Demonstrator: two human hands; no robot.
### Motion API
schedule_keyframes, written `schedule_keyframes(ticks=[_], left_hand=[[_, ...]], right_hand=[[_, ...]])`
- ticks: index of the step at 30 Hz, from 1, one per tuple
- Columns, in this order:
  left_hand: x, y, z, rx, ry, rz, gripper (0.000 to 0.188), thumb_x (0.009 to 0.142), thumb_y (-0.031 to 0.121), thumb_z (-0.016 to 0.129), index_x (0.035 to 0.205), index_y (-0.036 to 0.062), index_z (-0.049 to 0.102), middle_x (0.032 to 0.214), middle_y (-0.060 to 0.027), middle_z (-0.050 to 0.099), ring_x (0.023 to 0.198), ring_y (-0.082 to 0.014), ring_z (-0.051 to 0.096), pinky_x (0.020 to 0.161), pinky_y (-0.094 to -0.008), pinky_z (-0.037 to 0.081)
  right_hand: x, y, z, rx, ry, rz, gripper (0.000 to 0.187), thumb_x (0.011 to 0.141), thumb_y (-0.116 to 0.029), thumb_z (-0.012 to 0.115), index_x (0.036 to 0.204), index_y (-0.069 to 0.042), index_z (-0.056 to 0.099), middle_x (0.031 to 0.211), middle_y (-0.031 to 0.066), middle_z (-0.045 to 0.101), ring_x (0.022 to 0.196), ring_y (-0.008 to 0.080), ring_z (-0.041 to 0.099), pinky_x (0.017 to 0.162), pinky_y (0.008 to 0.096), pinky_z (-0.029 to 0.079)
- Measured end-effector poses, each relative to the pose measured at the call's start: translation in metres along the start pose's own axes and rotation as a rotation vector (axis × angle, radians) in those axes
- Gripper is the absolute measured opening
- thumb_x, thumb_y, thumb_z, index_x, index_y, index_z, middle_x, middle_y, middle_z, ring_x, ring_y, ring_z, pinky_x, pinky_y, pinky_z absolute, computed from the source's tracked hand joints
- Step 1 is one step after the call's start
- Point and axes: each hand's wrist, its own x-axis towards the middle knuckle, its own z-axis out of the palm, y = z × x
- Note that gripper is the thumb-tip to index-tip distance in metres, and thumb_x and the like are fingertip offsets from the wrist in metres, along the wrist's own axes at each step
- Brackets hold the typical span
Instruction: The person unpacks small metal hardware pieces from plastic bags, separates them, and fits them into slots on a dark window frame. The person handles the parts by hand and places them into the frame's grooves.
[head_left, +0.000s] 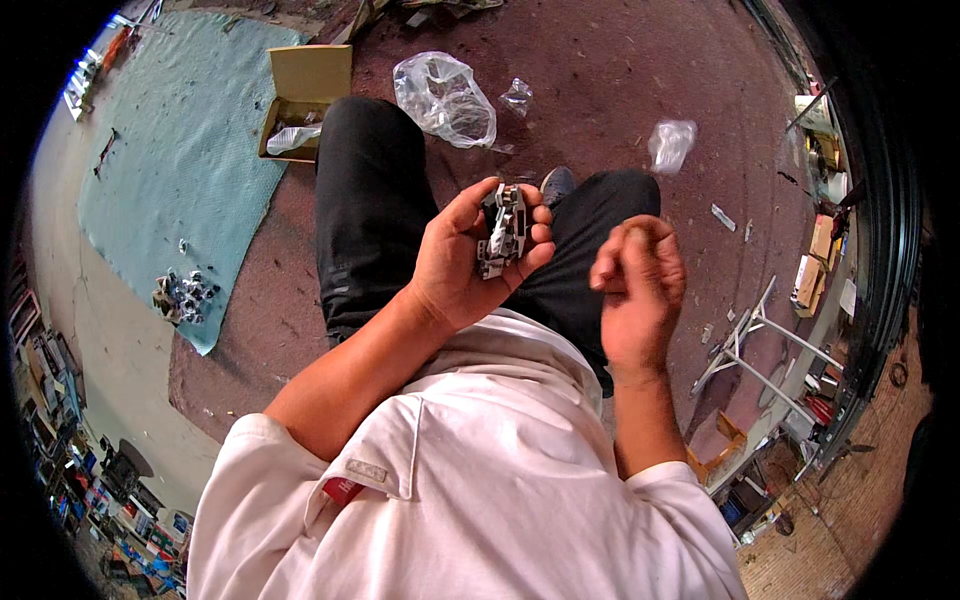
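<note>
In my left hand, palm up over my lap, lie silver metal fittings that look like cabinet hinges; I cannot tell how many. The thumb and curled fingers close around them. My right hand is raised to the right, apart from the left one, above my right knee. Its fingers are bent and pressed together, slightly blurred. Whatever they may hold is hidden. On the blue-green mat to the left sits a pile of similar small metal fittings.
An opened cardboard box with clear plastic inside stands beside my left knee. A clear plastic bag and smaller plastic pieces lie on the dark red floor covering. At the right are a white metal frame and cartons.
</note>
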Motion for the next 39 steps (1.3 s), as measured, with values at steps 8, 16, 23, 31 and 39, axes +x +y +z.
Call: schedule_keyframes(ticks=[8,16,23,31,39], left_hand=[[0.003,0.003,0.003,-0.02,-0.018,0.047,0.043,0.104,0.038,0.047,0.116,0.0005,0.063,0.109,-0.0152,0.07,0.104,-0.0289,0.07,0.098,-0.0434,0.055],[0.001,0.003,0.018,0.078,-0.01,0.085,0.045,0.104,0.042,0.044,0.122,0.0041,0.061,0.115,-0.0128,0.068,0.11,-0.0291,0.067,0.102,-0.0444,0.052],[0.004,0.003,0.013,0.161,-0.07,0.114,0.047,0.105,0.044,0.043,0.124,0.0055,0.061,0.113,-0.0115,0.068,0.11,-0.0298,0.066,0.102,-0.0454,0.052],[0.005,0.005,0.009,0.113,-0.088,0.112,0.048,0.105,0.045,0.043,0.124,0.0052,0.061,0.113,-0.0114,0.069,0.111,-0.0306,0.066,0.102,-0.0457,0.052],[0.002,0.004,0.017,0.115,-0.05,0.107,0.047,0.106,0.042,0.039,0.119,0.0034,0.062,0.11,-0.0116,0.067,0.111,-0.0313,0.064,0.109,-0.0495,0.045]], right_hand=[[-0.019,0.016,0.037,-0.71,-0.217,-0.309,0.011,0.094,-0.009,0.071,0.1,-0.004,0.063,0.083,-0.0014,0.061,0.069,0.0053,0.056,0.064,0.0231,0.049],[-0.015,0.016,0.049,-1.012,-0.262,-0.36,0.028,0.087,-0.022,0.082,0.1,-0.003,0.065,0.086,0.0047,0.068,0.075,0.0129,0.068,0.065,0.027,0.056],[-0.01,0.025,0.052,-1.051,-0.235,-0.392,0.033,0.084,-0.026,0.082,0.095,-0.004,0.061,0.08,0.009,0.068,0.07,0.0241,0.07,0.063,0.0359,0.056],[-0.013,0.026,0.051,-1.056,-0.246,-0.36,0.028,0.084,-0.02,0.081,0.095,-0.004,0.061,0.086,0.0107,0.068,0.075,0.0262,0.071,0.066,0.0375,0.057],[-0.013,0.023,0.052,-1.112,-0.239,-0.386,0.024,0.082,-0.013,0.081,0.092,-0.002,0.062,0.084,0.0105,0.068,0.072,0.024,0.071,0.064,0.0353,0.056]])
